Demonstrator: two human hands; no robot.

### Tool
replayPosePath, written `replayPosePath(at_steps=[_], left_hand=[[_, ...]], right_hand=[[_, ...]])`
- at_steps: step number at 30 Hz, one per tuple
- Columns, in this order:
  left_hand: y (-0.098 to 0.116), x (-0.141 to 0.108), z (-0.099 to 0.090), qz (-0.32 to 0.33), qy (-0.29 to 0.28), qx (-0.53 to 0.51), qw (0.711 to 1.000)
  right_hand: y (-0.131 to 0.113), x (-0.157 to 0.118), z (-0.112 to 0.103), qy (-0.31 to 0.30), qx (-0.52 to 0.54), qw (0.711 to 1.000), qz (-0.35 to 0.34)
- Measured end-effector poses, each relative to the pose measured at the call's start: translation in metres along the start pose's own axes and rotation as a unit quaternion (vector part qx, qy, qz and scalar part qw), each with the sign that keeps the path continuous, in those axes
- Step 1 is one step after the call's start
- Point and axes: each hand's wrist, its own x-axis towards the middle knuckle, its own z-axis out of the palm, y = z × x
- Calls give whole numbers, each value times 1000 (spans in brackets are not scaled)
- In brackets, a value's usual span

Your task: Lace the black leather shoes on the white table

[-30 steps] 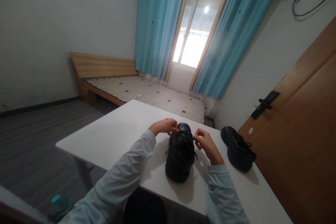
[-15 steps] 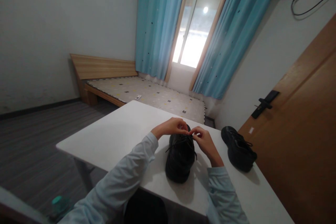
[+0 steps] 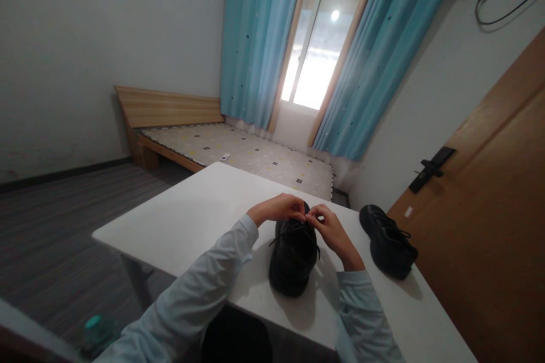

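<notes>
A black lace-up shoe [image 3: 292, 266] stands on the white table [image 3: 179, 221] in front of me, toe towards my body. Over its laces, my left hand [image 3: 283, 207] comes in from the left with thumb and fingers pinched together. From the right my right hand [image 3: 331, 228] pinches at the same spot, and the fingertips of both hands nearly meet. They appear to hold the dark shoelace, though the stretch between the fingers is too small to see clearly. Lace ends hang at both sides of the shoe.
The other black shoe [image 3: 389, 243] lies near the table's right edge, beside a wooden door [image 3: 481, 227]. Behind the table is a bed [image 3: 255, 153] with a small white object [image 3: 225, 157] on it. A bottle with a green cap [image 3: 93, 322] is low at the left.
My hands have shifted very slightly, with the fingertips still together over the laces. Both shoes stay where they were.
</notes>
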Motion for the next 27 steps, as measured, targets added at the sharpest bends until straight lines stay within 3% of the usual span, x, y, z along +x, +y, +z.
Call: replayPosePath(at_steps=[11,19,27], left_hand=[[11,-7,-6,-30,4,-9,999],[-2,-9,-15,20,37,25,999],[0,-14,-18,28,16,38,999]], right_hand=[[2,-1,-4,-11,-16,1000,-15],[-2,-6,-22,-4,-6,1000,0],[-3,-8,-28,-34,5,999,17]])
